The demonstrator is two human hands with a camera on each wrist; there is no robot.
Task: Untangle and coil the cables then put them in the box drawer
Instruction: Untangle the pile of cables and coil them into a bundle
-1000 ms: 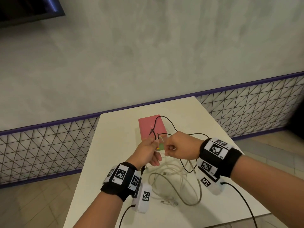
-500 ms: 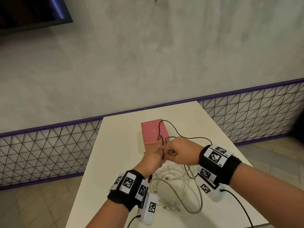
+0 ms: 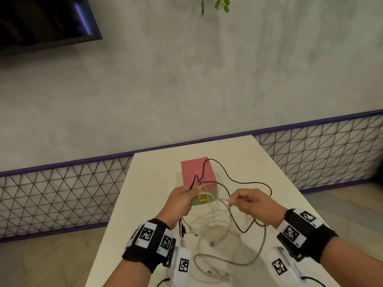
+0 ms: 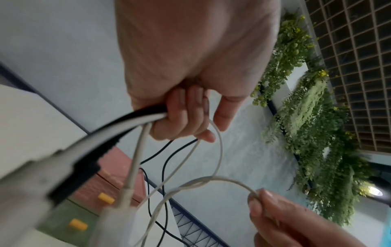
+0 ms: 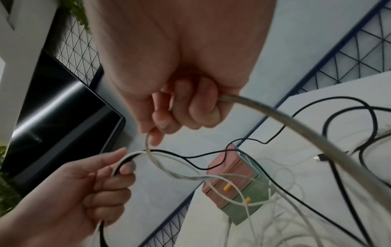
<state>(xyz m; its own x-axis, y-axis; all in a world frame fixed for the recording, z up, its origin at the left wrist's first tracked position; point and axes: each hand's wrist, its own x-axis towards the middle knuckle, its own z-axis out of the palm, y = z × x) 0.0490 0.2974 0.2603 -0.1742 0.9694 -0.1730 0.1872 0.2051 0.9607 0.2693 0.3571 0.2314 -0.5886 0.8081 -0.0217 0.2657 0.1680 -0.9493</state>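
With your left hand [image 3: 182, 200] fisted on the black cable [image 3: 238, 179] and white strands, right hand [image 3: 251, 201] pinching the white cable [image 5: 169, 168] mid-frame, pulling apart could tighten their twist.

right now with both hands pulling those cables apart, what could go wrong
1. The left hand grips black and white cables together while the right hand pulls a white cable that is twisted round another; pulling harder may tighten that twist.
2. The black cable loops over the pink box; a tug could drag or tip it.
3. Loose plugs on the table could snag.
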